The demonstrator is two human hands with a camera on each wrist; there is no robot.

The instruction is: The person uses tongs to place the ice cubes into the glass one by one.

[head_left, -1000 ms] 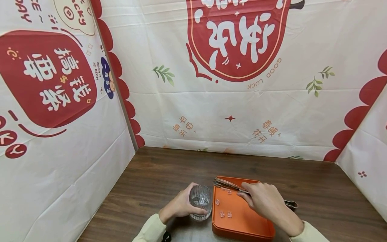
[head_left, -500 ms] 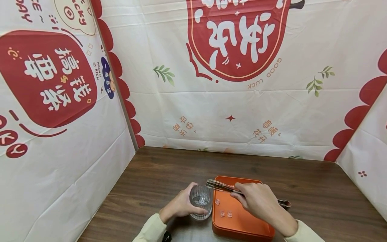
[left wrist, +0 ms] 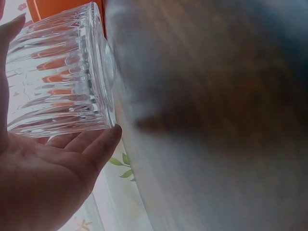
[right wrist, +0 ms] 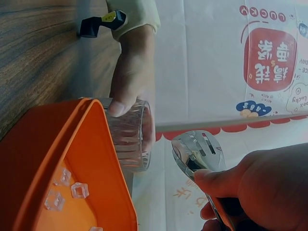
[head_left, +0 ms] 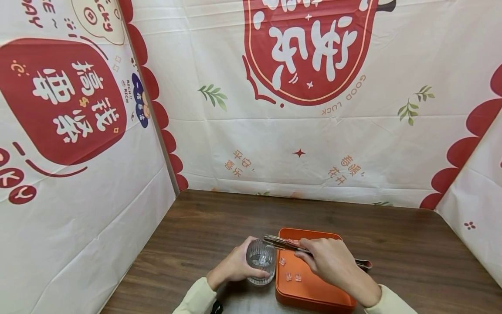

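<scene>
The left hand [head_left: 236, 264] is holding a clear, ribbed glass tumbler [head_left: 261, 264] between thumb and fingers, just beside an orange rectangular tray [head_left: 313, 291] where several small, clear, cube-like pieces [head_left: 298, 278] are lying. The right hand [head_left: 328, 258] is gripping slim, silver metal tongs [head_left: 280, 242], their tips showing by the tumbler's rim; whether they are pinching a piece is impossible to tell. An uneven squeeze could be letting any such piece slip, while a low approach would risk knocking the rim.
</scene>
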